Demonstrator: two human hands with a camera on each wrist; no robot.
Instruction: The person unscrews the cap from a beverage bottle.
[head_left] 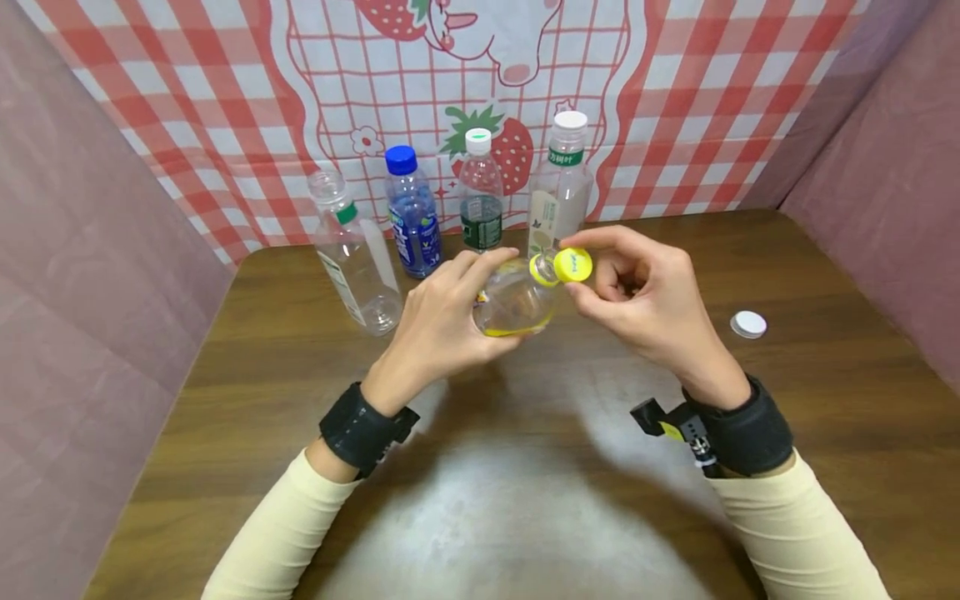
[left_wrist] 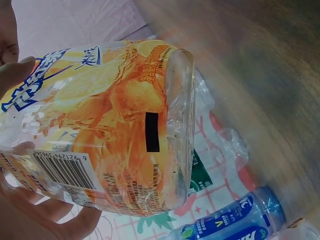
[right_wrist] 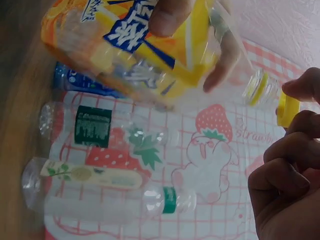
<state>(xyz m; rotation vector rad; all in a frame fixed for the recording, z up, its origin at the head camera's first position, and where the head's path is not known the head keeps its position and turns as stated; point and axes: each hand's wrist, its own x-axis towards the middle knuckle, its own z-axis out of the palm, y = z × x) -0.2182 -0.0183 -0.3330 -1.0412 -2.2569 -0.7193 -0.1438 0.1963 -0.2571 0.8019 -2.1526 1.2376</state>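
Note:
My left hand (head_left: 450, 312) grips a clear plastic bottle (head_left: 517, 304) round its body and tilts it with the neck to the right. The bottle's orange and yellow label (left_wrist: 115, 105) fills much of the left wrist view. A yellow cap (head_left: 573, 265) is pinched between thumb and forefinger of my right hand (head_left: 645, 292), right by the bottle's mouth. Bare threads (right_wrist: 271, 90) show between the yellow neck ring and this cap in the right wrist view. Whether cap and rim touch, I cannot tell.
Behind the hands stand an uncapped clear bottle (head_left: 360, 275), a blue-capped bottle (head_left: 416, 229), a small white-capped bottle (head_left: 480, 200) and a taller bottle (head_left: 562, 187) with a white top. A loose white cap (head_left: 748, 324) lies right on the wooden table (head_left: 525, 500). A checked cloth (head_left: 697, 108) hangs behind.

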